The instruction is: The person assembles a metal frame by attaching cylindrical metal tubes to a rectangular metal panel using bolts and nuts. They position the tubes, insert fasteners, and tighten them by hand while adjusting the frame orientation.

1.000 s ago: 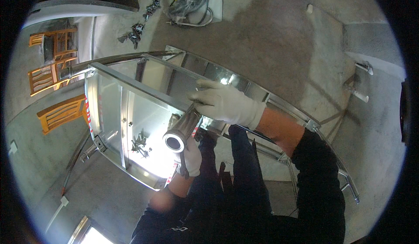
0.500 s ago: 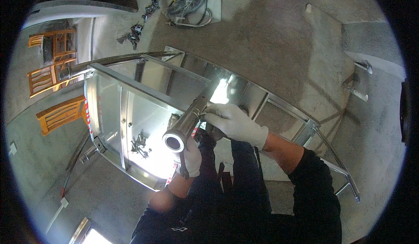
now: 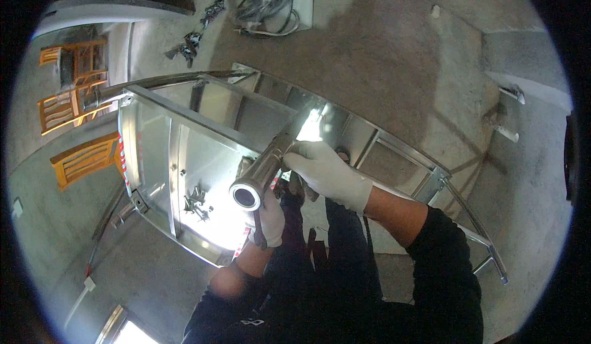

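A shiny metal tube (image 3: 266, 167) points up toward me, its round open end showing a pale rim. My left hand (image 3: 274, 219), in a white glove, is closed beside and below this end. A dark metal wrench (image 3: 258, 228) runs along its palm, one end sticking out near the wrist. My right hand (image 3: 326, 170), also gloved in white, has its fingers pressed together at the tube's right side; what they pinch is hidden behind the hand. The tube stands up from a stainless steel frame (image 3: 184, 120) that lies on its side across the floor.
Several small metal fittings (image 3: 197, 202) lie on the brightly lit steel panel. Beyond the frame, a coiled hose (image 3: 265, 8) and dark metal parts (image 3: 188, 45) rest on the floor. Wooden chairs (image 3: 83, 159) stand at the left. Pipes (image 3: 508, 133) stick out near the right wall.
My right hand has shifted slightly down and left against the tube, its fingers curled more tightly. The left hand and the wrench have barely moved.
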Tool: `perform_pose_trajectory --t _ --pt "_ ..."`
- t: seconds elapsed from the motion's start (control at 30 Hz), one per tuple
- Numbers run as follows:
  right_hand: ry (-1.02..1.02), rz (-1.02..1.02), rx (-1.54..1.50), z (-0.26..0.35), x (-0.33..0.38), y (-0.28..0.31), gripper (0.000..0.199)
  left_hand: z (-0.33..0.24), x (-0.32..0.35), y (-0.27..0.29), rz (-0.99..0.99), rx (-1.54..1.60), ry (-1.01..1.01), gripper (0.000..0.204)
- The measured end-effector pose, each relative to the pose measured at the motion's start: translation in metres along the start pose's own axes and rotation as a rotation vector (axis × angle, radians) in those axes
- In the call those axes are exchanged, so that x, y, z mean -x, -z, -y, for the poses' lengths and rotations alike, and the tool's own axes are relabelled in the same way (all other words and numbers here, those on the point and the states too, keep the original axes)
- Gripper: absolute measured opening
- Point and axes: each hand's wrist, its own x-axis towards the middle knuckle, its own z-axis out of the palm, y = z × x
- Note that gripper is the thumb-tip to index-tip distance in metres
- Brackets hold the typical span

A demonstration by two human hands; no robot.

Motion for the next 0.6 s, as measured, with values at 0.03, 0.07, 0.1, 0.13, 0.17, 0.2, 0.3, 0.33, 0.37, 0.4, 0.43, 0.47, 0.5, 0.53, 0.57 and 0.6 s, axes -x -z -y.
perform_pose_trajectory --t 0.03,0.07,0.1,0.13,0.17,0.2,0.3,0.33,0.37,0.4,0.43,0.47,0.5,0.53,0.57,0.6 --pt "0.002 -0.003 0.015 0.001 0.000 0.000 0.028 0.007 0.001 0.000 0.007 -0.031 -0.021 0.029" --pt "0.004 -0.006 0.029 0.003 0.001 0.000 0.028 0.015 0.001 0.000 0.014 -0.062 -0.042 0.028" --pt "-0.004 -0.006 0.063 0.004 0.000 0.000 0.028 0.018 0.002 0.001 0.013 -0.090 -0.068 0.027" --pt "-0.012 -0.006 0.095 0.005 0.000 0.000 0.028 0.021 0.002 0.001 0.013 -0.118 -0.092 0.026" --pt "-0.020 -0.006 0.127 0.006 -0.001 0.000 0.028 0.021 0.003 0.002 0.004 -0.143 -0.121 0.026" --pt "0.138 -0.051 0.282 -0.001 -0.004 -0.001 0.027 0.021 0.004 0.003 0.006 -0.156 -0.117 0.025" --pt "0.562 -0.161 0.692 -0.038 -0.017 0.002 0.021 0.019 0.003 0.004 0.032 -0.144 -0.069 0.026" --pt "0.673 -0.168 0.793 -0.042 -0.021 0.007 0.019 0.018 0.003 0.004 0.037 -0.127 -0.061 0.027" --pt "0.785 -0.175 0.894 -0.045 -0.025 0.012 0.017 0.016 0.001 0.004 0.029 -0.095 -0.080 0.028" --pt "0.864 -0.140 1.000 -0.046 -0.029 0.019 0.017 0.013 0.001 0.004 0.042 -0.083 -0.068 0.029" --pt "0.941 -0.110 1.103 -0.043 -0.035 0.028 0.017 0.010 -0.001 0.004 0.060 -0.071 -0.060 0.030" --pt "1.022 -0.072 1.206 -0.040 -0.042 0.034 0.019 0.005 -0.001 0.008 0.091 -0.081 -0.017 0.032" --pt "1.149 -0.053 1.238 -0.034 -0.049 0.038 0.019 0.004 -0.001 0.009 0.102 -0.101 0.003 0.033" --pt "1.276 -0.033 1.267 -0.026 -0.055 0.042 0.020 0.002 -0.001 0.009 0.113 -0.122 0.024 0.033" --pt "1.401 -0.016 1.296 -0.017 -0.059 0.045 0.021 0.001 -0.001 0.009 0.106 -0.150 0.020 0.033" --pt "1.502 -0.008 1.300 -0.009 -0.062 0.046 0.014 0.001 -0.001 0.009 0.107 -0.172 0.023 0.034"
